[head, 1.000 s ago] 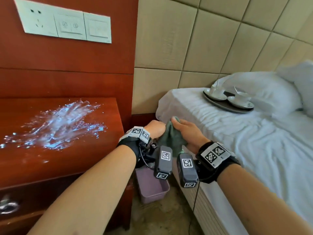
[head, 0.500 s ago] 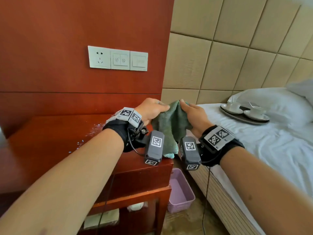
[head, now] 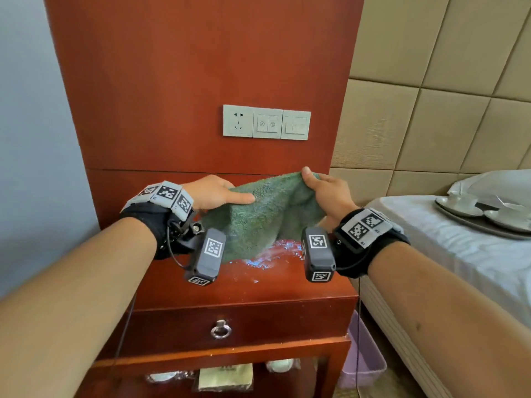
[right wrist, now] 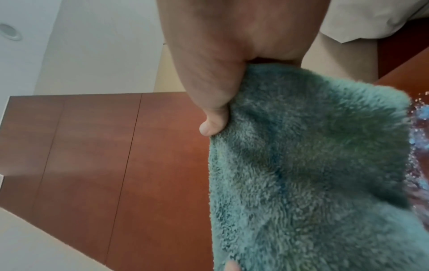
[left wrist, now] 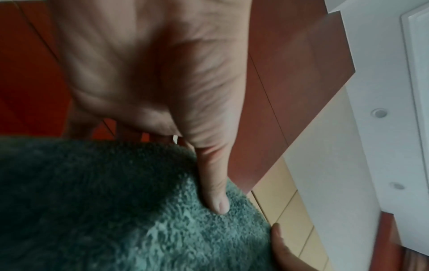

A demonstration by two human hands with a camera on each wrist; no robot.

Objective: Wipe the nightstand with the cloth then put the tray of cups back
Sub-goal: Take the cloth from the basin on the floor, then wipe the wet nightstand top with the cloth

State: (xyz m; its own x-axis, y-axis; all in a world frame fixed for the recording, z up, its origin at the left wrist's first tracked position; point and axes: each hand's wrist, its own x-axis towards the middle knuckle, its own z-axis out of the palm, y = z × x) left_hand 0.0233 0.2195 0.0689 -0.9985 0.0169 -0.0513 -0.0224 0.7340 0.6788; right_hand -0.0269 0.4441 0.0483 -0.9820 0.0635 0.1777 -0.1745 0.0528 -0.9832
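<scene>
Green cloth pinched by left hand and right hand — tray carries cups.

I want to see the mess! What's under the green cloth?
Under the cloth lies the nightstand top with shiny wet splashes peeking out. How far they spread beneath is covered.

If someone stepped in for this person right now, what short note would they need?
Left hand: pinches the left edge of the green cloth.
Right hand: pinches the cloth's right edge, so it hangs spread above the nightstand.
Wet spill: on the nightstand top, partly hidden behind the cloth.
Tray of cups: on the bed to the right.
Done: cloth picked up and opened.
Left: wipe the spill, then put the tray back.
</scene>
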